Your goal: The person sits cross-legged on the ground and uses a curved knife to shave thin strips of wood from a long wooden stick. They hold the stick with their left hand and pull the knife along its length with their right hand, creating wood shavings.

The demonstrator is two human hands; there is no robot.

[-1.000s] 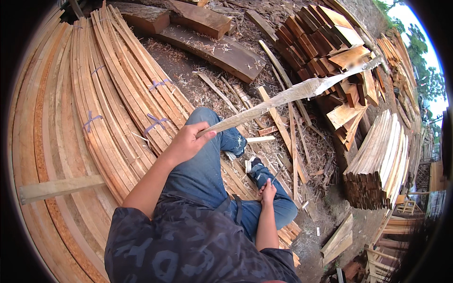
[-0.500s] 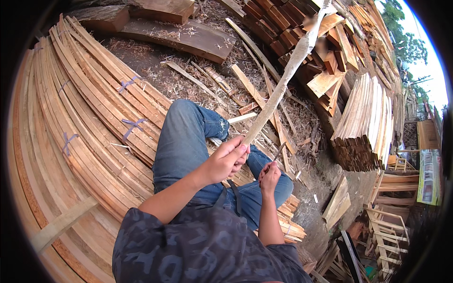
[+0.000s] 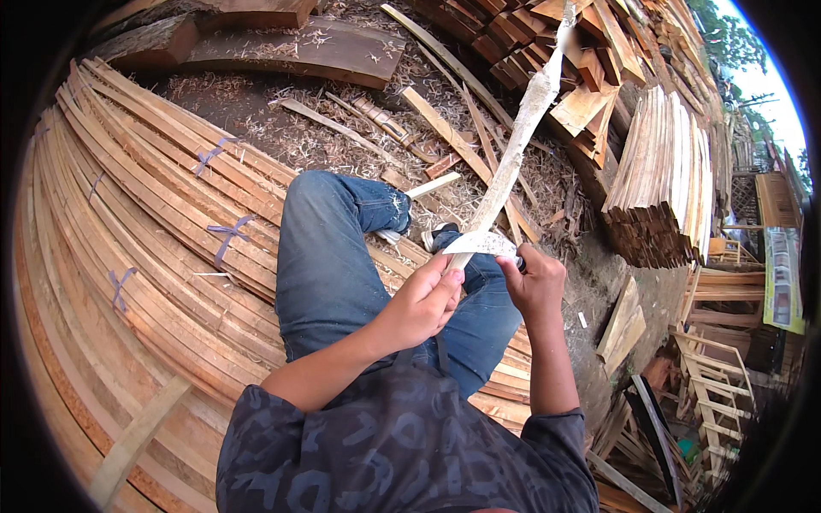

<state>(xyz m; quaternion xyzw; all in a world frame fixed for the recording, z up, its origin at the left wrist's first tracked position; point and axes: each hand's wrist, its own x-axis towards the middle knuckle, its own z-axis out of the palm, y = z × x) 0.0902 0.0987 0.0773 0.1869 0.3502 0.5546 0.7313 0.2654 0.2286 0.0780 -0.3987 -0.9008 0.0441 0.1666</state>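
My left hand (image 3: 428,299) is closed round the near end of a long, pale, rough wooden stick (image 3: 511,158), which slants away to the far right. In my right hand (image 3: 537,278) is a knife (image 3: 481,244), gripped by its dark handle. Its broad, light blade points left and lies across the stick just beyond my left fingers. Whether the edge cuts into the wood cannot be made out. Both hands are above my legs, which are folded in blue jeans (image 3: 329,248).
Long wooden strips (image 3: 162,291), some tied with purple bands, spread along my left. Loose slats (image 3: 457,137) and shavings litter the ground ahead. Heavy planks (image 3: 295,56) lie far left. A stacked bundle of boards (image 3: 658,184) stands at the right, near a wooden ladder-like frame (image 3: 723,398).
My right hand has risen and moved to the right, bringing the knife blade across the stick. My left hand keeps its hold near the stick's end. The whole view has shifted slightly.
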